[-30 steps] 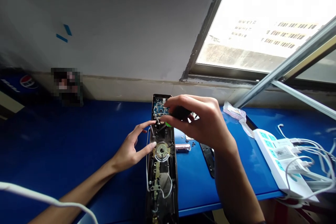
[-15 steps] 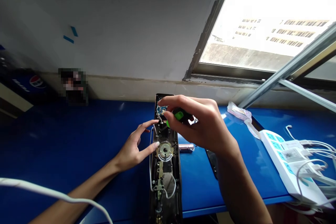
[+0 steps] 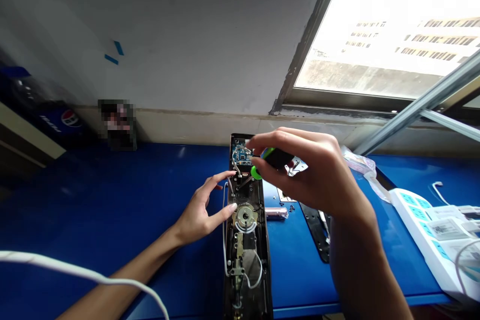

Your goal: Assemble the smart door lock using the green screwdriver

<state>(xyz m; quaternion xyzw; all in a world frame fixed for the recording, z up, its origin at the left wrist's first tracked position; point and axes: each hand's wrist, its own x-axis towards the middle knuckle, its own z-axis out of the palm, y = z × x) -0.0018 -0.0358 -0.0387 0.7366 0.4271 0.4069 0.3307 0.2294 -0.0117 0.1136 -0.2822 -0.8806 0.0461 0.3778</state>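
A long black lock-like housing (image 3: 265, 260) stands lengthwise before me, its inside uncovered. At its far end is a blue circuit board (image 3: 243, 156); a round metal disc (image 3: 245, 216) and a white wire (image 3: 256, 272) are nearer. My right hand (image 3: 318, 170) is closed round a screwdriver (image 3: 256, 173) with a black and green handle. The screwdriver's shaft slants down to the left, its tip at the dark part below the board. My left hand (image 3: 200, 210) has its thumb and fingers apart, fingertips resting at the housing's left edge.
Small screws (image 3: 292, 207), a pink wrapped item (image 3: 276, 213) and a black plate (image 3: 318, 237) lie right of the housing. A white power strip (image 3: 420, 225) with plugged chargers is at the right. A white cable (image 3: 75, 271) crosses the lower left. A Pepsi bottle (image 3: 60, 119) stands back left.
The view has shifted slightly left, showing more of the screws and black plate. My right hand has moved right and tilted the screwdriver, exposing more of the circuit board. My left hand stays at the edge.
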